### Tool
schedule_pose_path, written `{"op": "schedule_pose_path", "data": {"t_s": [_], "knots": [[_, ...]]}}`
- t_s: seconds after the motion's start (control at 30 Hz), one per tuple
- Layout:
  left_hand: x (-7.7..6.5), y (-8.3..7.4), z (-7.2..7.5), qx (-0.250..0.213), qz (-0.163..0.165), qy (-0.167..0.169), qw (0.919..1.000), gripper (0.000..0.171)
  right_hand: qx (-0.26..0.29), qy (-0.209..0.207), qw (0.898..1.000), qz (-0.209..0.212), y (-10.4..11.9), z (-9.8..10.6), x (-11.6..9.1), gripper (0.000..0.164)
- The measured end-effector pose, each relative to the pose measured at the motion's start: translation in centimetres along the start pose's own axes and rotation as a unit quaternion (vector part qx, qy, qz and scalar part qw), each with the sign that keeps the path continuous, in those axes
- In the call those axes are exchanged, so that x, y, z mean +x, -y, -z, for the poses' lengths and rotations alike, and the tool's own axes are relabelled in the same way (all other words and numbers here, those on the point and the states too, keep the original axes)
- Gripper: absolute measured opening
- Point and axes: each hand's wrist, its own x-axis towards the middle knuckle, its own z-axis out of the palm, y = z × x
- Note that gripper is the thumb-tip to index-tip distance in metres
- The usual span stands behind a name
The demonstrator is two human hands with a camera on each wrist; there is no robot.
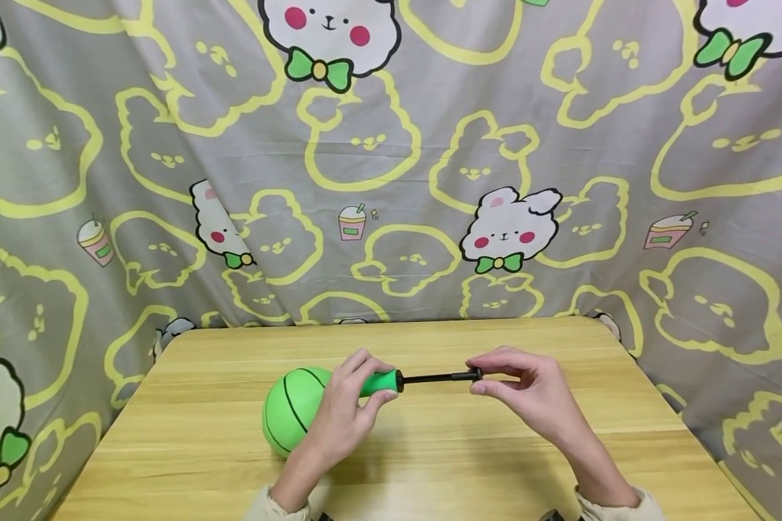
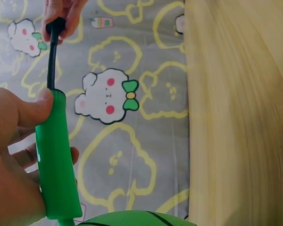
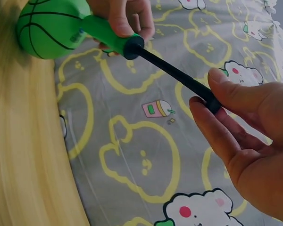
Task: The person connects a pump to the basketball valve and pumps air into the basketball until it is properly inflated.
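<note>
A small hand pump with a green barrel (image 2: pixel 59 155) is held sideways above the table. My left hand (image 1: pixel 347 405) grips the barrel, thumb and fingers wrapped round it. The black plunger rod (image 1: pixel 426 378) stands pulled out toward the right. At its end, my right hand (image 1: pixel 528 387) pinches the black handle (image 3: pixel 211 101) between thumb and fingers. The green ball (image 1: pixel 293 409) with black basketball lines sits left of the left hand, against the pump's far end. In the right wrist view, the pump's tip meets the ball, though the exact joint is too small to tell.
The wooden table (image 1: pixel 234 477) lies under the hands and ball. A grey curtain (image 1: pixel 391 181) printed with yellow and white cartoon animals hangs behind the table and along both sides.
</note>
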Motion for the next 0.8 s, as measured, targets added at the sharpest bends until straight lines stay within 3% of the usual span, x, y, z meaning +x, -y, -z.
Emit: {"op": "schedule_pose_path", "data": {"t_s": [0.3, 0.8], "knots": [[-0.1, -0.2, -0.3, 0.018, -0.012, -0.001, 0.9998, 0.024, -0.019, -0.021, 0.999, -0.033, -0.5, -1.7, -0.1, 0.03], [-0.2, -0.7, -0.7, 0.028, -0.015, 0.013, 0.9994, 0.024, -0.008, -0.023, 0.999, -0.033, -1.8, -4.5, -0.3, 0.03]]}}
